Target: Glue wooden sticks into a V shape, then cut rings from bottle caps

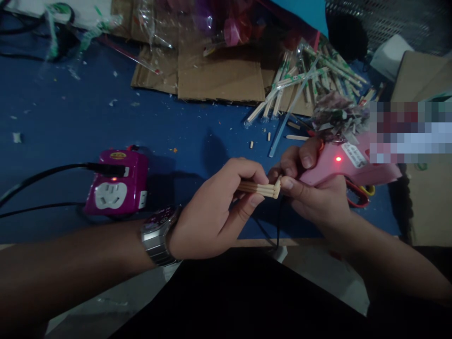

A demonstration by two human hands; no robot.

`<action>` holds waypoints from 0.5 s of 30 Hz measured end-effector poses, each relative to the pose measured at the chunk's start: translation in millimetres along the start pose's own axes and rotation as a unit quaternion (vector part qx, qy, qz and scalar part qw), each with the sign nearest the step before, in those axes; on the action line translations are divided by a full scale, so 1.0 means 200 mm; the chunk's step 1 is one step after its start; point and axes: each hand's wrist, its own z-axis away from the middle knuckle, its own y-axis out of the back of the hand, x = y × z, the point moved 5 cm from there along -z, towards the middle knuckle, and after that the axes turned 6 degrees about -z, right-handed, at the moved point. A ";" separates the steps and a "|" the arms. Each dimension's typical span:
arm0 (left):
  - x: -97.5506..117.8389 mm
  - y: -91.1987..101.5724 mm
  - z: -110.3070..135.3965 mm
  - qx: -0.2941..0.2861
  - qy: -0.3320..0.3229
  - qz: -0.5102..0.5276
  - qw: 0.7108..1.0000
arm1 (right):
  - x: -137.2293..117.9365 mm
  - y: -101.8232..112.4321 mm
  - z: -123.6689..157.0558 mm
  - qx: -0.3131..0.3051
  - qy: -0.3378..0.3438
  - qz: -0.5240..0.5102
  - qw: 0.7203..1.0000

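Observation:
My left hand [215,207], with a metal-banded watch at the wrist, pinches a small bundle of wooden sticks [259,189] between thumb and fingers. A short wooden piece [277,187] lies crosswise at the bundle's right end. My right hand [310,183] is closed around the left part of a pink glue gun [370,165] with a lit red light. Its thumb tip is right beside the stick ends. Whether it touches them I cannot tell, and the gun's tip is hidden by the fingers. A black cord hangs below my hands.
A purple socket block [116,186] with a black plug stands at left on the blue table [70,117]. Wrapped chopsticks [282,89] are piled at back right near cardboard [219,75]. Red-handled scissors [358,195] lie beneath the glue gun. Small wood offcuts [296,137] are scattered about.

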 end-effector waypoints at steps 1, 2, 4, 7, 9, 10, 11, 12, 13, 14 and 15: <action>0.00 0.00 0.00 0.000 -0.001 0.000 1.000 | 0.00 0.00 0.00 0.002 -0.001 0.004 1.000; 0.00 0.00 0.00 0.000 -0.001 0.000 1.000 | 0.00 0.00 0.00 0.003 -0.002 0.006 1.000; 0.00 0.00 0.00 -0.002 0.000 0.003 1.000 | 0.00 0.00 0.00 0.000 -0.003 0.007 1.000; 0.00 0.00 0.01 -0.003 0.001 0.005 1.000 | 0.00 0.00 0.00 -0.013 0.003 -0.003 1.000; 0.00 0.00 0.01 -0.006 0.000 0.001 1.000 | 0.00 0.00 0.00 -0.023 0.010 -0.009 1.000; 0.00 0.00 0.01 -0.006 -0.001 -0.001 1.000 | 0.00 0.00 0.00 -0.026 0.014 -0.010 1.000; 0.00 0.00 0.00 -0.007 -0.001 -0.002 1.000 | 0.00 0.01 0.00 -0.029 0.016 -0.010 0.999; 0.00 0.00 0.00 -0.008 -0.001 -0.004 1.000 | 0.00 0.01 0.00 -0.031 0.021 -0.009 0.999; 0.00 0.00 0.00 -0.008 -0.002 -0.005 1.000 | 0.00 0.01 0.00 -0.033 0.024 -0.009 0.999; 0.00 0.00 0.00 -0.008 -0.002 -0.006 1.000 | 0.01 0.01 0.00 -0.034 0.023 -0.008 0.999; 0.00 0.00 0.00 -0.008 -0.003 -0.008 1.000 | 0.01 0.00 0.00 -0.034 0.021 -0.008 0.999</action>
